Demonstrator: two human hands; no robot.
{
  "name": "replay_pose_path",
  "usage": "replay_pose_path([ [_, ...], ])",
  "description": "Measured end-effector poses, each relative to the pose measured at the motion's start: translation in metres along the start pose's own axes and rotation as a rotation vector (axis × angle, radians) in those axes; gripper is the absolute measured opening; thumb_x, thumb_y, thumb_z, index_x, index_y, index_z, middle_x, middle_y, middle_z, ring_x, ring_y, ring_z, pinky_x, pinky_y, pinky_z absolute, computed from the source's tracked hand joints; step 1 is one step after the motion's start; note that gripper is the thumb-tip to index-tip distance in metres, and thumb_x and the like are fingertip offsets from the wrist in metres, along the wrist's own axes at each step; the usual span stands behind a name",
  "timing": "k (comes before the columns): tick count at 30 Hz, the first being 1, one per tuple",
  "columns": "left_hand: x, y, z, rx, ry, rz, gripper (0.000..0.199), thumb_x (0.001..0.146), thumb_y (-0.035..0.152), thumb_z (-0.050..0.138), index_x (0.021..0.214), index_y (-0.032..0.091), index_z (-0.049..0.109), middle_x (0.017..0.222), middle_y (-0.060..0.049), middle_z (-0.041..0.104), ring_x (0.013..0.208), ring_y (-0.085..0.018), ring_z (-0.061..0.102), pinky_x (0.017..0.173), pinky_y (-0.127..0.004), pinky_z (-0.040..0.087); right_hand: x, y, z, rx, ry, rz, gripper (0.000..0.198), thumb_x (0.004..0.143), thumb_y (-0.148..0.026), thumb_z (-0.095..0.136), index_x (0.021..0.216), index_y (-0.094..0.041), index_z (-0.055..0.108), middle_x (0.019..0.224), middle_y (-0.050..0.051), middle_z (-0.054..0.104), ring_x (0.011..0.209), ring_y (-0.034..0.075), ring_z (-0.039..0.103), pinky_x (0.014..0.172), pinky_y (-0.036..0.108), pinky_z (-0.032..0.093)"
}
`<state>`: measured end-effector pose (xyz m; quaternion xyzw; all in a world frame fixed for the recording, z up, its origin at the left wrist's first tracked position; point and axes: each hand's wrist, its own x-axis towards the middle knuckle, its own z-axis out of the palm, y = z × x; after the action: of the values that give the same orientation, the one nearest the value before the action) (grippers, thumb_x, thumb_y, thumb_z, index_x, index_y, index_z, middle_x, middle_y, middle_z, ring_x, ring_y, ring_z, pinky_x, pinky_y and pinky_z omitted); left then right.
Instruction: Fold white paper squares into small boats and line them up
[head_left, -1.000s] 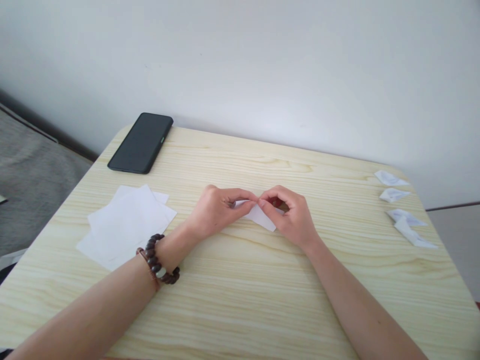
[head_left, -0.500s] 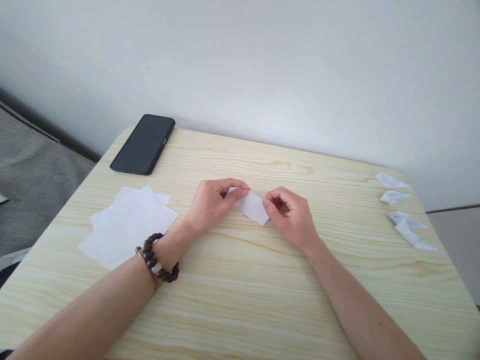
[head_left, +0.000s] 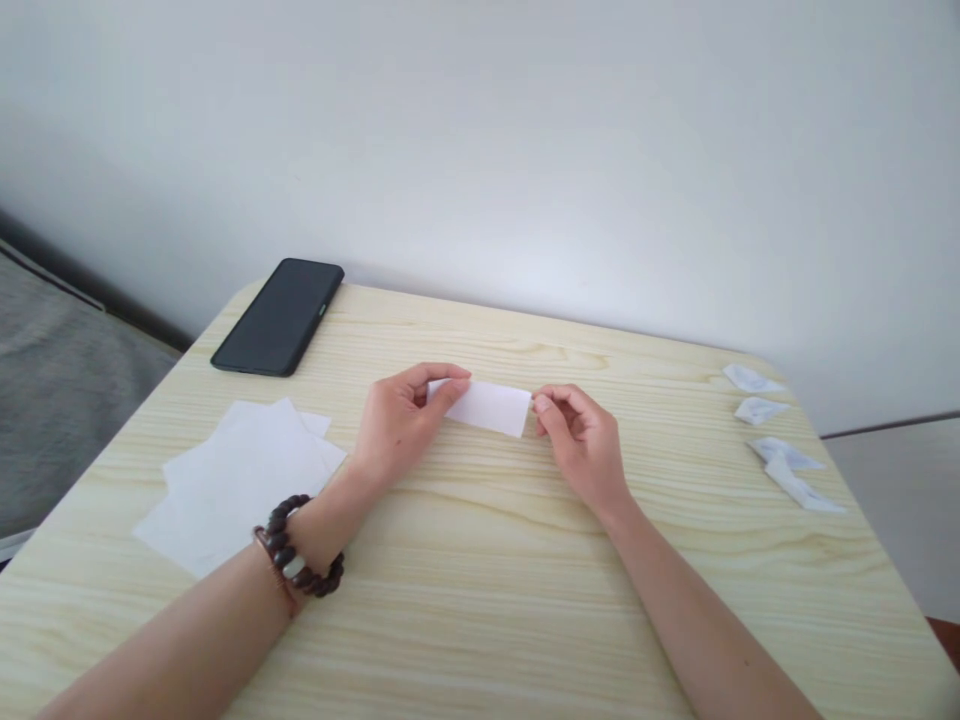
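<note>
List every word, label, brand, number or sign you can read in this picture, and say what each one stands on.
None: no readable text shows anywhere.
Folded white paper strip, held between left hand and right hand: blank.
Loose white paper sheets: blank.
Black smartphone: dark screen, no visible brand.
Small folded white paper pieces: no marks visible.

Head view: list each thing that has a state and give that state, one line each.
Folded paper strip: flat rectangle, pinched at both ends.
Left hand: gripping the strip's left end.
Right hand: gripping its right end.
Phone: screen dark, lying flat.
Paper sheets: unfolded, loosely stacked.
Small paper pieces: already folded, at the table's right edge.
</note>
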<state>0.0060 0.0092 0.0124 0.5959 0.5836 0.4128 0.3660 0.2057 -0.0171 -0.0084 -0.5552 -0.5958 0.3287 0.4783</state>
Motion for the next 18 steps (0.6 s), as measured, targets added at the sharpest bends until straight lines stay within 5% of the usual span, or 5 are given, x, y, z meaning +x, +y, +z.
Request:
replay_pose_path([
  [3, -0.0043, -0.0035, 0.0053, -0.024, -0.078, 0.039, 0.028, 0.08, 0.042, 0.064, 0.092, 0.019, 0.074, 0.051, 0.005, 0.049, 0.047, -0.008, 0.035, 0.045, -0.022, 0.027, -0.0019, -0.0027, 0.0024, -0.049, -0.097, -0.103, 0.019, 0.09, -0.034, 0.054, 0.097, -0.019, 0.064, 0.086, 0.003, 0.065, 0.066, 0.012, 0.055, 0.057, 0.024, 0.042],
  [6, -0.0069, -0.0055, 0.009, -0.047, -0.161, 0.059, 0.03, 0.081, 0.043, 0.062, 0.093, 0.018, 0.073, 0.062, 0.001, 0.063, 0.05, -0.009, 0.042, 0.048, -0.022, 0.032, -0.0034, -0.005, 0.0027, -0.157, -0.164, -0.206, 0.014, 0.09, -0.029, 0.055, 0.088, -0.018, 0.064, 0.081, 0.003, 0.064, 0.068, 0.011, 0.055, 0.057, 0.023, 0.041],
  [13, -0.0063, 0.0023, 0.0064, 0.003, -0.33, 0.07, 0.026, 0.081, 0.04, 0.063, 0.088, 0.018, 0.074, 0.08, 0.0, 0.072, 0.053, -0.008, 0.048, 0.05, -0.021, 0.035, -0.0045, -0.0057, -0.0001, -0.152, -0.208, -0.299, 0.014, 0.09, -0.02, 0.053, 0.079, -0.018, 0.06, 0.072, 0.0, 0.058, 0.062, 0.009, 0.05, 0.05, 0.021, 0.035],
  [18, -0.0072, 0.0044, 0.0059, 0.036, -0.346, 0.064, 0.024, 0.081, 0.036, 0.061, 0.082, 0.016, 0.074, 0.072, 0.0, 0.071, 0.059, -0.01, 0.055, 0.053, -0.02, 0.038, -0.0056, -0.0062, -0.0002, -0.162, -0.172, -0.348, 0.016, 0.091, -0.018, 0.051, 0.077, -0.018, 0.059, 0.071, 0.0, 0.057, 0.065, 0.01, 0.052, 0.058, 0.023, 0.038],
])
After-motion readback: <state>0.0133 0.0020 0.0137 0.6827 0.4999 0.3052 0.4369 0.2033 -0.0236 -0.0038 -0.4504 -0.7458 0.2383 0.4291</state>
